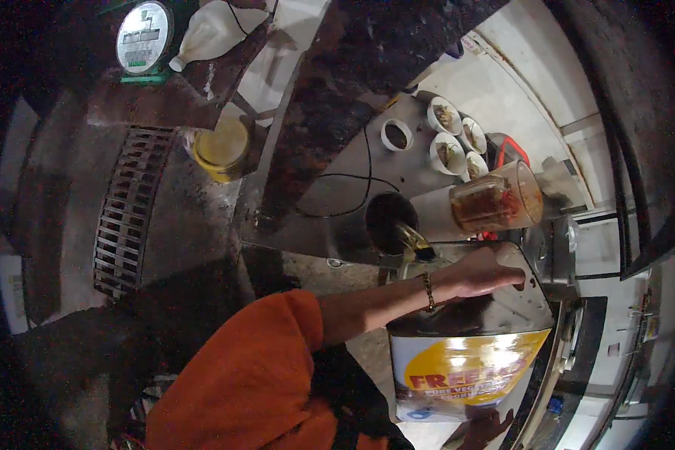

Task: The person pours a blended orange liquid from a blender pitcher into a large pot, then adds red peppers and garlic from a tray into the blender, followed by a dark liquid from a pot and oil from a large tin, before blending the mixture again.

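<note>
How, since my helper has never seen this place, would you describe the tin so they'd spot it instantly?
Start at the grey counter with the small white bowls. Follow it down the picture past the clear jug of reddish-brown stuff to the left hand, which grips the tin. Unlike those round vessels, it is boxy, white and yellow, with liquid streaming from one corner.

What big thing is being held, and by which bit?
A big tin: the left grip holds it at its top; the right grip is by its lower end, exact hold unclear.
</note>
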`<state>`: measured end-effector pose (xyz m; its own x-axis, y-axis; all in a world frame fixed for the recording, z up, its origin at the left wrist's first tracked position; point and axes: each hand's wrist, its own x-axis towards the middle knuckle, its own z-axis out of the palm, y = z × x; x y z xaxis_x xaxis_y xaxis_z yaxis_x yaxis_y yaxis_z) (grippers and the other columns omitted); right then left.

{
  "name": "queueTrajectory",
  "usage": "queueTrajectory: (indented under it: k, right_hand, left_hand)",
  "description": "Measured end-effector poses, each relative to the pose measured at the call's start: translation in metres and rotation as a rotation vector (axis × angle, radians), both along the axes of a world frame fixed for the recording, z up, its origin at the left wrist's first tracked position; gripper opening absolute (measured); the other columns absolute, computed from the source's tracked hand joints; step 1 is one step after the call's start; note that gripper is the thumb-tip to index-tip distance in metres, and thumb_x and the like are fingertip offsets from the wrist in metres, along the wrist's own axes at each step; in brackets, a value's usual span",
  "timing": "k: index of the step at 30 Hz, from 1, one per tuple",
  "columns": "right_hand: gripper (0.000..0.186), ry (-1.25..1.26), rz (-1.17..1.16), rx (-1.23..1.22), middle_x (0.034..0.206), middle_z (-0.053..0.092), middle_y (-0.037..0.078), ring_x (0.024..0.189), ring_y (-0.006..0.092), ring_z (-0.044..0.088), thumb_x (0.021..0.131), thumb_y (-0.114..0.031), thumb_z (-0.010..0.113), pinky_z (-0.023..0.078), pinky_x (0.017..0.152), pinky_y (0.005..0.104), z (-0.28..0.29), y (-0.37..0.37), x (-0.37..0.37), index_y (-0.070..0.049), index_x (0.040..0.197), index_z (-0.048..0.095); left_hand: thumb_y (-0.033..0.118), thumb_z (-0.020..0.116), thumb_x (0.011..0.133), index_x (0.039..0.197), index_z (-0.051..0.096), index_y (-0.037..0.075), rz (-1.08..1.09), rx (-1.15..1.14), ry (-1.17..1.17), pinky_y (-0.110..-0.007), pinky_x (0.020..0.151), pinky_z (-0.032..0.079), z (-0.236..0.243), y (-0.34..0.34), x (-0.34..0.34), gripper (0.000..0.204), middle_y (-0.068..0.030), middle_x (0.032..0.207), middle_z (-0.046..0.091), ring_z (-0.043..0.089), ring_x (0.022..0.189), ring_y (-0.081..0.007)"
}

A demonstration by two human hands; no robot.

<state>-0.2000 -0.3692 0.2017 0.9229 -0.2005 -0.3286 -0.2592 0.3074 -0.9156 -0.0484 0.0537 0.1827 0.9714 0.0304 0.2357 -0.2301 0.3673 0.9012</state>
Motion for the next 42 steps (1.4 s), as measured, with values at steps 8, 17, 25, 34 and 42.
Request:
queueTrajectory:
  k: [8, 17, 25, 34, 42]
  right_hand:
    - [0.07, 0.072, -0.15, 0.097, 0.059, 0.059, 0.017, 0.06, 0.0326, 0.055, 0.082, -0.06, 0.033, 0.045, 0.075, 0.0505, 0.004, -0.016, -0.004, 0.001, 0.063, 0.062]
    - [0.069, -0.033, -0.179, -0.232, 0.058, 0.059, 0.017, 0.06, 0.0325, 0.056, 0.082, -0.058, 0.034, 0.045, 0.074, 0.0519, 0.002, 0.009, -0.007, 0.002, 0.064, 0.062]
    - [0.045, -0.008, -0.299, -0.174, 0.057, 0.051, 0.003, 0.052, 0.0145, 0.049, 0.084, -0.046, 0.048, 0.044, 0.054, 0.0303, -0.015, -0.005, -0.01, -0.006, 0.069, 0.059]
    - [0.042, -0.095, -0.111, -0.101, 0.12, 0.048, 0.009, 0.108, 0.0267, 0.048, 0.09, -0.027, 0.043, 0.049, 0.083, 0.0473, -0.035, 0.016, -0.011, -0.011, 0.128, 0.04]
    - [0.049, -0.033, -0.031, 0.096, 0.107, 0.061, 0.014, 0.102, 0.0288, 0.053, 0.086, -0.048, 0.043, 0.038, 0.091, 0.0532, -0.089, -0.022, -0.008, -0.01, 0.115, 0.053]
  left_hand:
    - [0.044, 0.063, 0.069, 0.057, 0.05, 0.001, -0.096, 0.08, 0.077, -0.037, 0.05, 0.037, 0.011, 0.012, -0.013, 0.047, -0.0073, 0.049, 0.046, 0.043, 0.049, -0.0177]
    - [0.04, 0.062, 0.069, 0.081, 0.052, 0.003, -0.087, 0.02, 0.011, -0.036, 0.051, 0.039, 0.019, 0.02, -0.018, 0.04, -0.0064, 0.051, 0.046, 0.044, 0.049, -0.0186]
    - [0.044, 0.056, 0.075, 0.083, 0.058, 0.007, -0.175, 0.106, 0.085, -0.037, 0.059, 0.04, 0.021, 0.02, -0.019, 0.038, -0.0117, 0.06, 0.051, 0.049, 0.059, -0.0218]
    - [0.042, 0.063, 0.068, 0.07, 0.053, 0.001, -0.12, 0.062, 0.105, -0.035, 0.05, 0.037, 0.02, 0.009, -0.013, 0.042, -0.0072, 0.054, 0.047, 0.043, 0.052, -0.0159]
    - [0.04, 0.067, 0.065, 0.059, 0.054, -0.002, -0.242, 0.143, 0.229, -0.035, 0.049, 0.037, 0.043, 0.009, -0.023, 0.044, -0.0084, 0.051, 0.047, 0.044, 0.051, -0.016]
